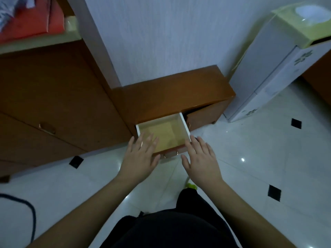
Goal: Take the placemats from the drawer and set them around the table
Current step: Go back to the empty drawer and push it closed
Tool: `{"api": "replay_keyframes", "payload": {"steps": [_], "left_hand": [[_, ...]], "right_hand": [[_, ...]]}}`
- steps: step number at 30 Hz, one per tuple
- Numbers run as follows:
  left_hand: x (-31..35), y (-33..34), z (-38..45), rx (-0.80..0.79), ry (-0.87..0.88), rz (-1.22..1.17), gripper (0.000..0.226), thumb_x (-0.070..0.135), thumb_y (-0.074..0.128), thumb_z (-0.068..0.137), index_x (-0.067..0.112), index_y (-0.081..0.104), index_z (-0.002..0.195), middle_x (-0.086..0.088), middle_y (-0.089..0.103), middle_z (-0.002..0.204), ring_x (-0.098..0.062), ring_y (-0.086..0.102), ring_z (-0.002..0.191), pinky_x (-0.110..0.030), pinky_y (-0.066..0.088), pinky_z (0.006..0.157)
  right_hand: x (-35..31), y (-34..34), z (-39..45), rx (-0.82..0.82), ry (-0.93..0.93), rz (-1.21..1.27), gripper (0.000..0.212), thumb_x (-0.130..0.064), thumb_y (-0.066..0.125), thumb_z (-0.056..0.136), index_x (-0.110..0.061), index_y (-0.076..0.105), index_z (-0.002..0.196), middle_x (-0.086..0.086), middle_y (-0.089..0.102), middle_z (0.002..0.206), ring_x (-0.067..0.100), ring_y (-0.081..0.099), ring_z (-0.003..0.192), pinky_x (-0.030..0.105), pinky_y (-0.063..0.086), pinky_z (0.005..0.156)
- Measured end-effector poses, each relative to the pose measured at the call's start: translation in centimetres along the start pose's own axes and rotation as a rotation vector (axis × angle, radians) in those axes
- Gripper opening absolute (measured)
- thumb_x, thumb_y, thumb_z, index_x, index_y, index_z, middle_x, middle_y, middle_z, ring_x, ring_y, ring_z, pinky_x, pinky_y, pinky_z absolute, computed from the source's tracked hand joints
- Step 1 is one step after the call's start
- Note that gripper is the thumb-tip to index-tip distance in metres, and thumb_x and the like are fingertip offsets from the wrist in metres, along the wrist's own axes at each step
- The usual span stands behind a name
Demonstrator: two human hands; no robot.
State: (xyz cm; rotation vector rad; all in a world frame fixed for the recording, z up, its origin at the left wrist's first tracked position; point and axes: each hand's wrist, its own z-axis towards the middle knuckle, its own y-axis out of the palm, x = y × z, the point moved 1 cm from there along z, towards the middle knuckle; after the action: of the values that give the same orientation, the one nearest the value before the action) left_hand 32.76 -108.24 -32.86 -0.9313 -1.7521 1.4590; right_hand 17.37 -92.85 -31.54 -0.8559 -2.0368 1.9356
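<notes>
Room: white tiled floor (250,158) with small black diamonds, pale wall behind, dim light.
Drawer: the drawer (186,128) stands pulled out of a low wooden cabinet (172,93), its handle facing the person.
Placemats: yellowish placemats (165,135) lie flat on the drawer's bottom; how many I cannot tell.
Left hand: left hand (141,158) hovers over the drawer's near-left corner, fingers straight and spread, holding nothing.
Right hand: right hand (200,160) sits just beside the drawer's near-right corner, fingers likewise spread and empty.
Advice: I'd reach down inside the drawer walls, slide fingertips under the mats' near edge, and lift the whole stack level so none slips back.
</notes>
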Motion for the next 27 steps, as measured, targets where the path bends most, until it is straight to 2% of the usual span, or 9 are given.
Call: {"api": "replay_keyframes", "payload": {"steps": [5, 9, 12, 15, 19, 22, 23, 26, 27], "left_hand": [[3.5, 0.4, 3.4, -0.002, -0.103, -0.052, 0.062, 0.049, 0.031, 0.098, 0.017, 0.043, 0.149, -0.01, 0.044, 0.154, -0.035, 0.039, 0.143, -0.058, 0.033, 0.113], [4.5, 2.8, 5.2, -0.014, -0.162, -0.061, 0.062, 0.046, 0.033, 0.097, 0.017, 0.04, 0.152, -0.008, 0.037, 0.158, -0.031, 0.035, 0.146, -0.056, 0.028, 0.116], [4.0, 5.6, 6.0, -0.072, -0.171, -0.056, 0.064, 0.043, 0.035, 0.096, 0.014, 0.037, 0.152, -0.007, 0.031, 0.161, -0.03, 0.031, 0.147, -0.053, 0.023, 0.119], [3.1, 9.2, 6.6, -0.139, -0.194, -0.069, 0.063, 0.042, 0.034, 0.095, 0.012, 0.04, 0.15, -0.008, 0.035, 0.158, -0.031, 0.035, 0.145, -0.052, 0.028, 0.117], [1.6, 13.7, 8.2, -0.2, -0.242, -0.099, 0.064, 0.042, 0.03, 0.095, 0.011, 0.04, 0.15, -0.01, 0.038, 0.157, -0.032, 0.036, 0.144, -0.052, 0.033, 0.115], [0.9, 17.3, 9.2, -0.255, -0.276, -0.178, 0.064, 0.042, 0.028, 0.095, 0.01, 0.041, 0.149, -0.011, 0.04, 0.155, -0.034, 0.037, 0.144, -0.053, 0.032, 0.115], [0.7, 18.6, 9.4, -0.284, -0.291, -0.22, 0.064, 0.043, 0.029, 0.097, 0.01, 0.038, 0.151, -0.011, 0.037, 0.157, -0.033, 0.034, 0.145, -0.052, 0.028, 0.117], [0.6, 23.4, 9.8, -0.402, -0.353, -0.409, 0.067, 0.048, 0.028, 0.103, 0.022, 0.003, 0.159, -0.001, 0.001, 0.167, -0.023, 0.001, 0.154, -0.043, 0.005, 0.123], [0.6, 24.7, 10.0, -0.427, -0.388, -0.498, 0.067, 0.049, 0.028, 0.104, 0.024, -0.002, 0.159, 0.002, -0.004, 0.167, -0.02, -0.003, 0.154, -0.041, 0.004, 0.124]], "right_hand": [[3.9, -0.3, 6.4, -0.051, -0.154, 0.018, 0.059, -0.042, 0.044, 0.099, -0.017, 0.034, 0.152, 0.006, 0.034, 0.158, 0.028, 0.026, 0.148, 0.046, 0.021, 0.12], [6.1, 1.0, 9.5, -0.074, -0.184, 0.023, 0.059, -0.038, 0.053, 0.097, -0.014, 0.04, 0.15, 0.009, 0.039, 0.155, 0.031, 0.033, 0.145, 0.05, 0.027, 0.117], [7.0, 3.2, 10.6, -0.092, -0.168, 0.03, 0.058, -0.031, 0.064, 0.092, -0.01, 0.049, 0.143, 0.013, 0.049, 0.147, 0.035, 0.045, 0.137, 0.051, 0.036, 0.112], [7.5, 6.4, 11.3, -0.121, -0.168, 0.018, 0.059, -0.026, 0.071, 0.085, -0.006, 0.054, 0.138, 0.017, 0.054, 0.142, 0.036, 0.051, 0.132, 0.051, 0.041, 0.108], [8.0, 11.3, 12.3, -0.204, -0.125, 0.017, 0.062, -0.028, 0.065, 0.09, -0.008, 0.046, 0.145, 0.016, 0.047, 0.149, 0.034, 0.045, 0.137, 0.049, 0.036, 0.112], [8.6, 15.6, 13.5, -0.304, -0.08, 0.019, 0.063, -0.036, 0.047, 0.099, -0.014, 0.027, 0.155, 0.01, 0.03, 0.16, 0.027, 0.026, 0.148, 0.044, 0.021, 0.12], [8.8, 17.0, 13.9, -0.34, -0.064, 0.018, 0.064, -0.038, 0.042, 0.101, -0.015, 0.021, 0.156, 0.008, 0.024, 0.162, 0.025, 0.021, 0.15, 0.042, 0.017, 0.121], [9.6, 21.0, 15.2, -0.403, -0.001, 0.023, 0.066, -0.041, 0.038, 0.102, -0.016, 0.013, 0.158, 0.004, 0.018, 0.164, 0.02, 0.016, 0.151, 0.038, 0.013, 0.121], [9.9, 22.2, 15.7, -0.422, 0.034, 0.042, 0.066, -0.041, 0.038, 0.102, -0.016, 0.012, 0.158, 0.004, 0.018, 0.164, 0.02, 0.017, 0.15, 0.037, 0.013, 0.121]]}}
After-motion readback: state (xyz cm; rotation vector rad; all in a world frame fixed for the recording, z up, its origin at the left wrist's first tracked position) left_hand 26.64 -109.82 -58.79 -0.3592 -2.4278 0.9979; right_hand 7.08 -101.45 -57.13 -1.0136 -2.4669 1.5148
